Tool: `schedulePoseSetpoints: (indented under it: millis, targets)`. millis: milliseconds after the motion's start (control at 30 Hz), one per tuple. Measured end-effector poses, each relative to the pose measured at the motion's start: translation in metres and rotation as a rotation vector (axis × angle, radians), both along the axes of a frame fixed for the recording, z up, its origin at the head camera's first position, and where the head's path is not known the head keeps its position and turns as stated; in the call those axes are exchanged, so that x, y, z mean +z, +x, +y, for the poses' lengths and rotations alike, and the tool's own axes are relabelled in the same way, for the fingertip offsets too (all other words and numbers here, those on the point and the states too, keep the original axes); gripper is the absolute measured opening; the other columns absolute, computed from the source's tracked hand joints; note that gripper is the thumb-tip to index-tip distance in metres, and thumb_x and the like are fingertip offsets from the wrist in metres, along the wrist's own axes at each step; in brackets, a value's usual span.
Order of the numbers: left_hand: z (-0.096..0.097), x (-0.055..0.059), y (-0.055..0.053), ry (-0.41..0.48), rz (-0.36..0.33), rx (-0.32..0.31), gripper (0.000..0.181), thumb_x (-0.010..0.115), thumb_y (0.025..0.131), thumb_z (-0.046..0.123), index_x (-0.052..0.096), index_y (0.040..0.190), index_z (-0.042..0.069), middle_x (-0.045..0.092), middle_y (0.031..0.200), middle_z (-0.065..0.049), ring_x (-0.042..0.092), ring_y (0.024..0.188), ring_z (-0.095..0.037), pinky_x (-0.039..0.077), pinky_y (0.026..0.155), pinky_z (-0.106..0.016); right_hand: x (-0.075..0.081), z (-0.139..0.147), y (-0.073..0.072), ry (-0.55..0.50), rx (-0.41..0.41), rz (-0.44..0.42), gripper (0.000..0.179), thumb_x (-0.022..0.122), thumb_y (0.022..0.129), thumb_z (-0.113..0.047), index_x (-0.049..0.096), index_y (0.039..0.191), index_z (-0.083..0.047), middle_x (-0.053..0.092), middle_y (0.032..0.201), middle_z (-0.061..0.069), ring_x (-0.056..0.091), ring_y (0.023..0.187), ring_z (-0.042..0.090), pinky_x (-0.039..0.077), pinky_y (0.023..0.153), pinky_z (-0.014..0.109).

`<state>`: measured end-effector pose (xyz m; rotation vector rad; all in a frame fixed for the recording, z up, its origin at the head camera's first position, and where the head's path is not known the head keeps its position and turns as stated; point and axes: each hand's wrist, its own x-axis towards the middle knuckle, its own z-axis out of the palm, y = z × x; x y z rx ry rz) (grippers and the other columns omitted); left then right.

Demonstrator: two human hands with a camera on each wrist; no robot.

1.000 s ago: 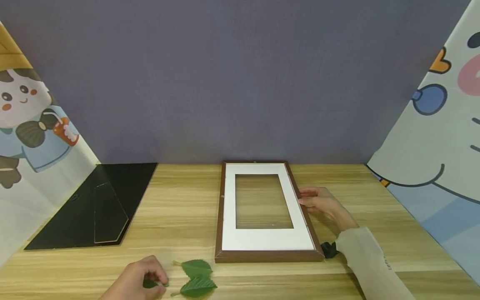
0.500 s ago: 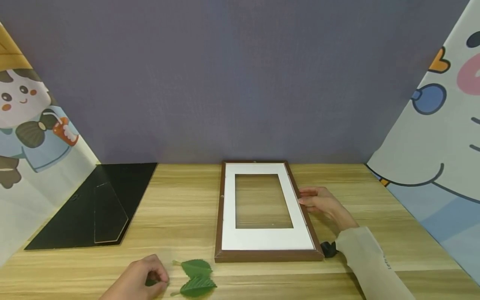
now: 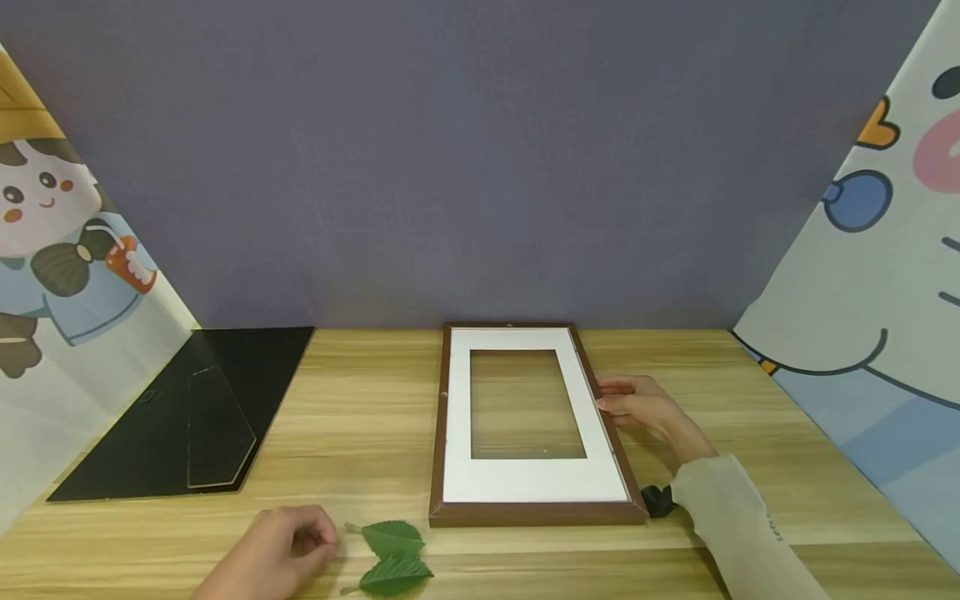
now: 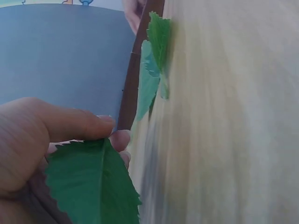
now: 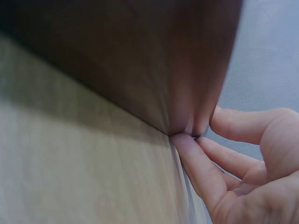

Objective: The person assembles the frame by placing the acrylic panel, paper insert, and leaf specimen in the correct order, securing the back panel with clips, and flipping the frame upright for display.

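My left hand (image 3: 281, 550) pinches the stem end of a green serrated leaf (image 4: 93, 182) between thumb and fingertips, just above the tabletop. In the head view that leaf is hidden behind the hand. To its right, one green leaf (image 3: 393, 537) and another leaf (image 3: 395, 575) lie on the table with edges touching, stems pointing left. My right hand (image 3: 641, 404) holds the right side of a brown picture frame (image 3: 543, 514), thumb by the upper edge and fingers against the side wall. Inside the frame sits a white mat (image 3: 534, 481) with a rectangular window; wood grain shows through it.
A black backing board (image 3: 217, 417) with a fold-out stand lies at the back left of the wooden table (image 3: 360, 417). Next to the frame's near right corner is a small black object (image 3: 657, 501). A grey wall (image 3: 480, 167) rises behind, with printed cartoon panels on both sides.
My left hand has turned slightly and lifted a little, and the leaf it pinches has gone out of sight in the head view. My right hand and the picture frame have stayed put.
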<state>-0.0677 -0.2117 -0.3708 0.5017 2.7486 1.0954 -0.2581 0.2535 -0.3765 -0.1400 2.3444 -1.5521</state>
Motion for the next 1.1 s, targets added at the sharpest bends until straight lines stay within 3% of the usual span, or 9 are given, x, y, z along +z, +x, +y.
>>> schedulePoseSetpoints:
  millis: [100,200,333,433,600,800,1100]
  targets:
    - [0.002,0.003,0.0,0.011,-0.021,0.029,0.009,0.069,0.085,0.011,0.063,0.08,0.013,0.059,0.072,0.011,0.048,0.063,0.006,0.044,0.054,-0.019,-0.001,0.0,0.0,0.007,0.001,0.003,0.059,0.064,0.089,-0.01,0.037,0.138,0.013,0.041,0.138,0.034,0.062,0.101,0.017,0.055,0.086,0.036]
    - [0.003,0.004,-0.001,0.021,0.001,0.04,0.009,0.069,0.085,0.009,0.062,0.081,0.011,0.059,0.072,0.01,0.048,0.063,0.006,0.044,0.054,-0.019,-0.001,0.0,-0.001,0.013,0.0,0.006,0.059,0.065,0.089,-0.009,0.038,0.137,0.013,0.042,0.137,0.034,0.062,0.102,0.018,0.055,0.086,0.036]
    - [0.004,0.004,-0.003,0.026,0.044,0.03,0.007,0.068,0.086,0.006,0.063,0.083,0.009,0.061,0.074,0.008,0.049,0.064,0.006,0.045,0.054,-0.02,-0.002,0.0,-0.001,0.013,-0.004,0.007,0.059,0.064,0.089,-0.01,0.038,0.137,0.013,0.042,0.137,0.034,0.062,0.102,0.018,0.055,0.086,0.036]
    - [0.005,0.006,-0.005,0.021,0.038,0.035,0.003,0.066,0.087,0.006,0.066,0.089,0.009,0.063,0.076,0.009,0.05,0.066,0.006,0.046,0.056,-0.02,-0.002,0.0,-0.001,0.015,-0.004,0.009,0.059,0.064,0.09,-0.01,0.038,0.137,0.012,0.042,0.137,0.034,0.062,0.102,0.018,0.055,0.086,0.036]
    - [0.008,0.009,-0.009,0.015,0.073,0.021,0.012,0.065,0.087,0.006,0.07,0.098,0.008,0.065,0.077,0.011,0.051,0.067,0.006,0.046,0.057,-0.019,-0.002,0.0,0.0,0.018,-0.001,0.01,0.059,0.064,0.089,-0.009,0.038,0.137,0.013,0.042,0.137,0.034,0.062,0.101,0.017,0.055,0.085,0.034]
    - [0.012,0.009,-0.013,0.009,0.152,0.0,0.01,0.068,0.085,0.005,0.071,0.093,0.011,0.067,0.079,0.009,0.052,0.068,0.006,0.046,0.057,-0.019,-0.001,0.0,0.0,0.009,-0.002,0.007,0.059,0.064,0.089,-0.008,0.038,0.137,0.013,0.042,0.137,0.034,0.062,0.099,0.016,0.055,0.084,0.032]
    - [0.022,0.016,-0.023,0.046,0.179,-0.003,0.008,0.067,0.085,0.004,0.067,0.087,0.012,0.068,0.079,0.007,0.056,0.07,0.005,0.048,0.058,-0.019,0.0,-0.002,0.001,-0.008,0.0,0.007,0.058,0.063,0.09,-0.007,0.037,0.137,0.014,0.041,0.137,0.035,0.062,0.1,0.016,0.055,0.085,0.033]
